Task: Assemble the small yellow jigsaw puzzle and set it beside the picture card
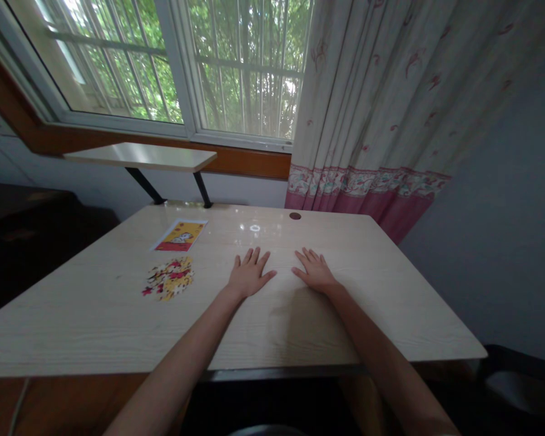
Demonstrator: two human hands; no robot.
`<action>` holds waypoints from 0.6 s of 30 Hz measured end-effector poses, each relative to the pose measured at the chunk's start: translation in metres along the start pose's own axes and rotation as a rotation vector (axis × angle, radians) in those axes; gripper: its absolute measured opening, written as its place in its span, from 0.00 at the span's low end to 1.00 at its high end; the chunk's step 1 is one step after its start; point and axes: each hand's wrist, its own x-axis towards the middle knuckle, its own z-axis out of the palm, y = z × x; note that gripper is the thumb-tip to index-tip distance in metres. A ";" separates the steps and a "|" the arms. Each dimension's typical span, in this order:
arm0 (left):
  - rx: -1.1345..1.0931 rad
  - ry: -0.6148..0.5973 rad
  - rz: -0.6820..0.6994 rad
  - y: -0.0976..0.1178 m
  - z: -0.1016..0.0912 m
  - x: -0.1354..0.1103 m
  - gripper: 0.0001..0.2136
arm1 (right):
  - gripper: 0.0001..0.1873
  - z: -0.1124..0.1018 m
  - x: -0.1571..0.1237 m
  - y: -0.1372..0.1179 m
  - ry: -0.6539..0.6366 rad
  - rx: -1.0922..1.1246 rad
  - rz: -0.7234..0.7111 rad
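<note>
Both of my hands rest palm down on the pale wooden desk point(263, 327), apart from each other. My left hand point(249, 275) lies flat with its fingers spread and holds nothing. To its left is a loose heap of small jigsaw puzzle pieces point(169, 278) in yellow, red and white. Just behind that heap lies a printed picture point(180, 235) in yellow and red with a white figure on it. My right hand point(315, 270) is also flat, fingers spread, with nothing in or under it that I can see.
A small raised shelf point(145, 156) on black supports stands at the desk's back left. A round brown disc point(295, 215) is set near the back edge. Behind are a barred window point(249, 72) and a patterned curtain point(372, 109). A dark chair point(522, 369) stands at the right.
</note>
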 end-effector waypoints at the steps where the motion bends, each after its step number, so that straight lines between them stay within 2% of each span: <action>1: -0.001 0.001 0.002 0.000 0.000 0.000 0.32 | 0.34 0.000 0.000 0.000 0.001 0.000 -0.001; 18: 0.006 0.006 -0.005 0.001 0.000 0.000 0.32 | 0.34 0.002 0.001 0.001 0.017 -0.006 -0.011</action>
